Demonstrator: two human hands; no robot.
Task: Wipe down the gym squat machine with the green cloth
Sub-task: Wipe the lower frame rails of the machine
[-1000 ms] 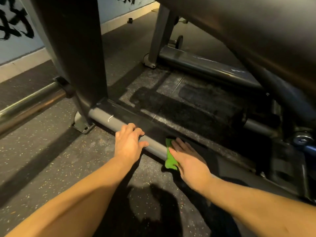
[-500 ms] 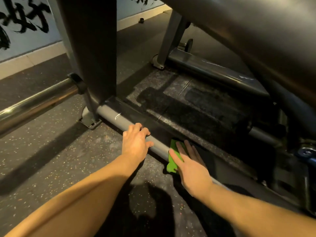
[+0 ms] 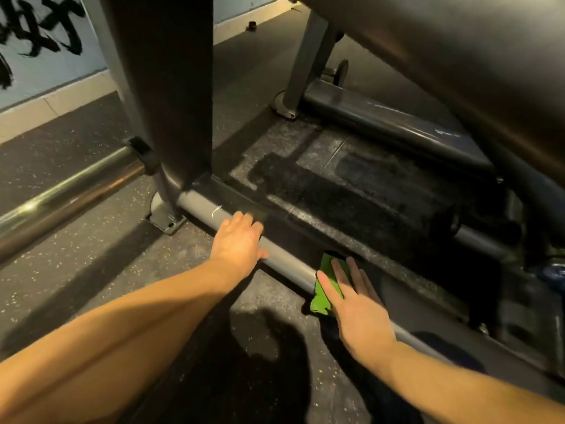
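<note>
Green cloth (image 3: pixel 321 301): under straight fingers of right hand (image 3: pixel 357 304), pressed on base rail (image 3: pixel 286 260)
Left hand (image 3: pixel 237 243): loose on rail, up-left along its axis

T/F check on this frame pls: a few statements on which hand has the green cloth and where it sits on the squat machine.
1. The right hand presses the green cloth onto the grey base tube with straight fingers. True.
2. The left hand holds the green cloth. False: it rests bare on the tube, apart from the cloth.
3. The cloth lies on the chrome bar. False: it lies on the grey base tube, and neither hand touches the chrome bar.
4. Along the tube, the left hand sits between the dark upright post and the cloth. True.
</note>
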